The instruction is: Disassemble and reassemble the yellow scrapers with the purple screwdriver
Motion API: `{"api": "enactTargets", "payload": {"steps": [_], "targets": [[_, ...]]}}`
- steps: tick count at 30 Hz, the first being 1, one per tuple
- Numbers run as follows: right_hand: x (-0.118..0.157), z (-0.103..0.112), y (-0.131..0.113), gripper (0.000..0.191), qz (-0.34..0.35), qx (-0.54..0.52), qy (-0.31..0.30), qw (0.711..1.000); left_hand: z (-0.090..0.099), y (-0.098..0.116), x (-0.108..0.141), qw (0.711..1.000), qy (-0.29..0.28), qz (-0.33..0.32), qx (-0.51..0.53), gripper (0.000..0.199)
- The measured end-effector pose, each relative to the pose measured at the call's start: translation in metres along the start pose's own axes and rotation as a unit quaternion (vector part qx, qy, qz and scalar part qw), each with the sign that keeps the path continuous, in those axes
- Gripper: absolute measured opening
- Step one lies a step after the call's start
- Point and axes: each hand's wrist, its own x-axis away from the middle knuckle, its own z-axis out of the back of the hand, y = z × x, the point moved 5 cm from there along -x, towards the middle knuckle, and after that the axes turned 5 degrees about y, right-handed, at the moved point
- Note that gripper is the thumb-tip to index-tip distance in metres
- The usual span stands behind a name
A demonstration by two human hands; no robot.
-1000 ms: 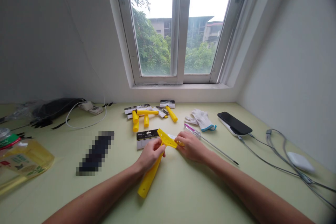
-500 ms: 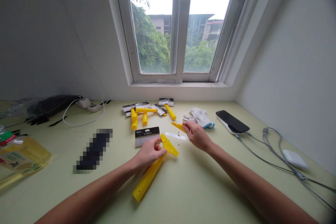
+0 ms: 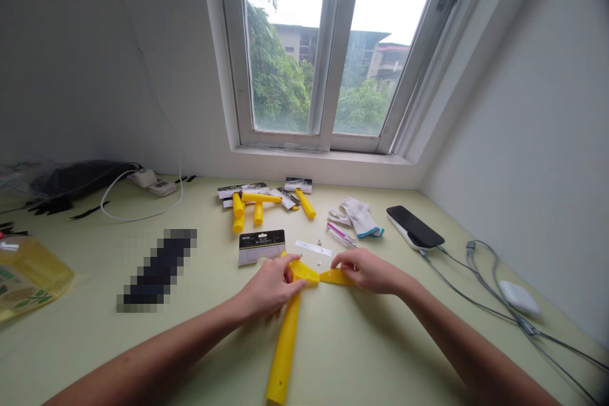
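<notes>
My left hand [image 3: 269, 284] is closed round the wide head of a yellow plastic scraper handle [image 3: 284, 349], whose long grip points toward me. Pinched in my right hand [image 3: 373, 271] is a flat, tapered yellow plastic piece [image 3: 332, 276]. Its narrow tip is at the right corner of the scraper head; whether they touch I cannot tell. Just beyond my hands lie a thin whitish strip [image 3: 314, 248] and a small nut [image 3: 318, 262], with other tiny hardware nearby. A black-and-white packaging card [image 3: 261, 247] lies behind my left hand.
Several yellow handles [image 3: 259, 198] with packaging cards lie at the back. A pink-and-clear pen [image 3: 340, 235] is beside white gloves [image 3: 359, 217]. On the right are a phone [image 3: 415, 226], cables [image 3: 495, 298] and a white case [image 3: 520, 298]; on the left, a yellow liquid bottle [image 3: 35, 276].
My right hand has brought the flat yellow piece down and nearer to the scraper head. The scraper handle has turned more upright in view, and the pen behind my right hand now shows.
</notes>
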Motion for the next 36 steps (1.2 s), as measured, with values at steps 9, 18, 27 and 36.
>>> {"api": "enactTargets", "payload": {"steps": [9, 18, 27, 36], "targets": [[-0.006, 0.013, 0.008, 0.027, 0.014, 0.113, 0.01, 0.993, 0.002, 0.005, -0.007, 0.985, 0.062, -0.062, -0.146, 0.051], [-0.03, 0.031, -0.008, 0.023, 0.026, 0.139, 0.019, 0.99, 0.004, 0.007, -0.005, 0.985, 0.092, -0.076, -0.128, 0.049], [-0.061, 0.011, -0.027, 0.018, 0.067, 0.092, -0.012, 0.993, 0.006, 0.005, 0.006, 0.966, 0.12, -0.157, -0.169, 0.027], [-0.056, -0.004, -0.028, 0.014, 0.086, 0.068, -0.029, 0.993, -0.005, 0.01, 0.006, 0.957, 0.08, -0.174, -0.216, 0.026]]}}
